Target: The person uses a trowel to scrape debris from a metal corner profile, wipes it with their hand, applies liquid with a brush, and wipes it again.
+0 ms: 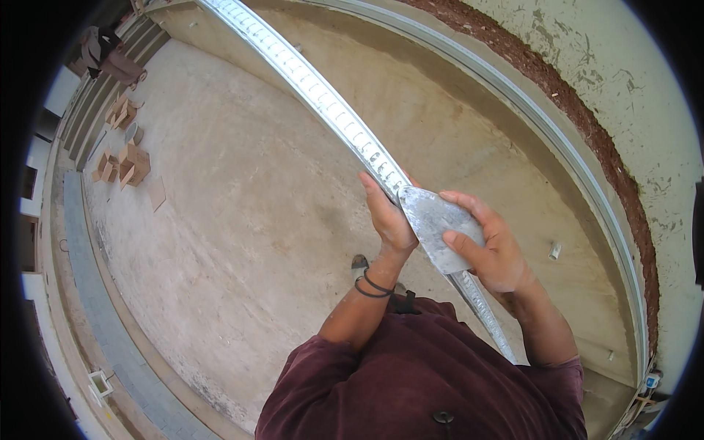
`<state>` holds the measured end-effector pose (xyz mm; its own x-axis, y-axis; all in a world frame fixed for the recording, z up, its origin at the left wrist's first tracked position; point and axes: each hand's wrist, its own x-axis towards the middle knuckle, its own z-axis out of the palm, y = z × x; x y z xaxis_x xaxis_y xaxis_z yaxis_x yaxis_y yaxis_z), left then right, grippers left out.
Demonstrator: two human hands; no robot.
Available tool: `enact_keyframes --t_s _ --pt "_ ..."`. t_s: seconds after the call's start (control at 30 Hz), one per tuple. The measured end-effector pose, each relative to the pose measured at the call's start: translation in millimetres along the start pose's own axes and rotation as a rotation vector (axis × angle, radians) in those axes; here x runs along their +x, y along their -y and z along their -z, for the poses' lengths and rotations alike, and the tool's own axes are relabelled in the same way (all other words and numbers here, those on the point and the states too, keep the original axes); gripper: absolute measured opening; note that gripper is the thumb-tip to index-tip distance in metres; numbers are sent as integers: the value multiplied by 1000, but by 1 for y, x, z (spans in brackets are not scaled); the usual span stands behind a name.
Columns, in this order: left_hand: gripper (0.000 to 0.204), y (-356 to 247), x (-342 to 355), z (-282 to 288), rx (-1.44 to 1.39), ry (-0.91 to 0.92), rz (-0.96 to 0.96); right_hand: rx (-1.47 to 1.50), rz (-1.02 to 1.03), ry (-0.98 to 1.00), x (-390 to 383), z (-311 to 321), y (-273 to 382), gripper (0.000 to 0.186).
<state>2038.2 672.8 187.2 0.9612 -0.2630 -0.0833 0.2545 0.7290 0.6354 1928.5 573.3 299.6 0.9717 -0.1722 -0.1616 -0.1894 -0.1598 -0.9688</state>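
A long, silvery metal channel (312,92) with a row of slots or ridges runs diagonally from the top left down past my body. My left hand (390,220) is wrapped round the channel from the left, partly behind it. My right hand (493,246) grips a flat, pointed, whitish-stained metal plate (425,216), thumb on its face and fingers over its edge. The plate lies across the channel between my two hands, hiding part of it.
Around me is a concrete floor (220,257) bounded by a curved wall (440,88) with a metal rail (601,183) along it. Cardboard boxes (134,165) and a bucket (133,133) stand left. A person (117,62) is on steps (150,44) at the top left.
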Motion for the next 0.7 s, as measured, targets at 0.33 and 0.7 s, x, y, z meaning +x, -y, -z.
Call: enact_keyframes --t_s 0.33,0.7 --pt "66 -6 1 -5 68 13 -16 358 -317 -46 20 -4 12 45" --pt "70 9 16 3 -84 21 44 61 -67 -42 -2 -4 -7 44"
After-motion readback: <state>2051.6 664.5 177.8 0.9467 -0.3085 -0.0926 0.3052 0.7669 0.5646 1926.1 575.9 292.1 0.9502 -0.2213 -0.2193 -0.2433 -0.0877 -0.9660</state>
